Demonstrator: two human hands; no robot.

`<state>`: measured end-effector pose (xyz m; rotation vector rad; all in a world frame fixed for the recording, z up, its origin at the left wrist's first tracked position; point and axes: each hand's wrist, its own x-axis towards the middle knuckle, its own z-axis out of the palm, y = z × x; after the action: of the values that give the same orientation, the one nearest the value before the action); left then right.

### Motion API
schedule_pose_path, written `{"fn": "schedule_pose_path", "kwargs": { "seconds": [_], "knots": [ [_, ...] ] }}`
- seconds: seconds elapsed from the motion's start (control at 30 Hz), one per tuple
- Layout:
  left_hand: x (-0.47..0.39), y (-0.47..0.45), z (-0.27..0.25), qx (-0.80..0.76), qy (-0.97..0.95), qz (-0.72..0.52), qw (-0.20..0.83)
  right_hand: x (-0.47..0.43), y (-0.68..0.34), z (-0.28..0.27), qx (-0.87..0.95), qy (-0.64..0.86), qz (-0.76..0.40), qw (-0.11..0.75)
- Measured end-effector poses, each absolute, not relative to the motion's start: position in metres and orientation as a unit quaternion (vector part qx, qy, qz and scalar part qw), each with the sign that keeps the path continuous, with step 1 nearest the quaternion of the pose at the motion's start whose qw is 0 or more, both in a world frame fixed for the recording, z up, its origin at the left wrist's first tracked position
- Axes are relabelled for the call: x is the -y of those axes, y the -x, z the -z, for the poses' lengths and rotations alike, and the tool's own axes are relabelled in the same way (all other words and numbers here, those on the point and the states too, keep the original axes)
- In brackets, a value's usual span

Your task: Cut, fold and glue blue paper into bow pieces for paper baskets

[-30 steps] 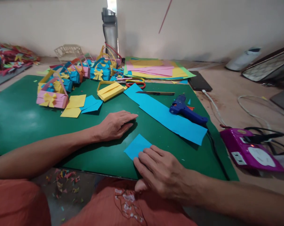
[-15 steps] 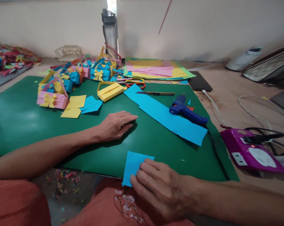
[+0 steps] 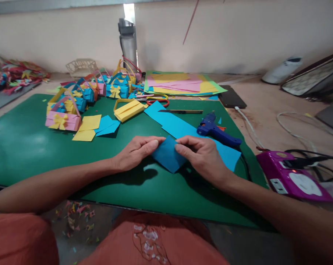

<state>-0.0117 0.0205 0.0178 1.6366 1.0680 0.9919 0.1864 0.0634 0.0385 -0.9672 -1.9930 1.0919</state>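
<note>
A square of blue paper [image 3: 170,156] is held up between both hands, tilted, with one corner pointing toward me. My left hand [image 3: 140,151] pinches its left corner between thumb and fingers. At its right corner, my right hand [image 3: 201,154] is closed on it in the same way. Behind the hands lies a long blue paper strip [image 3: 180,125], with a blue hot glue gun [image 3: 218,130] resting across it. Left of that are a folded yellow paper basket [image 3: 130,110], yellow paper squares [image 3: 87,129] and blue paper squares [image 3: 108,126].
Several finished paper baskets [image 3: 63,121] stand at the back left of the green mat [image 3: 122,191]. Scissors [image 3: 157,102], a cutter knife [image 3: 183,111] and stacked coloured sheets [image 3: 180,84] lie behind. A phone [image 3: 232,96] and a purple power box [image 3: 290,176] with cables are at right.
My right hand has brought the blue paper square from the mat's front edge up to the middle. My left hand, previously resting on the mat, now grips its left corner.
</note>
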Motion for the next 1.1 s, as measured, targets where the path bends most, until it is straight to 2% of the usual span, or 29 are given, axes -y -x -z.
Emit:
{"fn": "schedule_pose_path", "kwargs": {
  "seconds": [0.17,0.3,0.5,0.77,1.1],
  "knots": [
    [-0.023,-0.004,-0.025,-0.440,-0.594,-0.390,0.549,-0.070,-0.184,-0.032,0.685,0.408,-0.509,0.326],
    [-0.029,-0.012,-0.029,-0.469,-0.566,-0.375,0.565,-0.069,-0.184,-0.032,0.682,0.402,-0.512,0.334],
    [-0.041,-0.008,-0.020,-0.447,-0.474,-0.394,0.648,-0.077,-0.189,-0.026,0.670,0.409,-0.506,0.357],
    [-0.048,-0.009,-0.020,-0.444,-0.412,-0.402,0.687,-0.080,-0.189,-0.022,0.642,0.394,-0.556,0.351],
    [-0.047,-0.009,-0.021,-0.453,-0.420,-0.390,0.683,-0.074,-0.191,-0.024,0.691,0.403,-0.492,0.343]
  ]
}}
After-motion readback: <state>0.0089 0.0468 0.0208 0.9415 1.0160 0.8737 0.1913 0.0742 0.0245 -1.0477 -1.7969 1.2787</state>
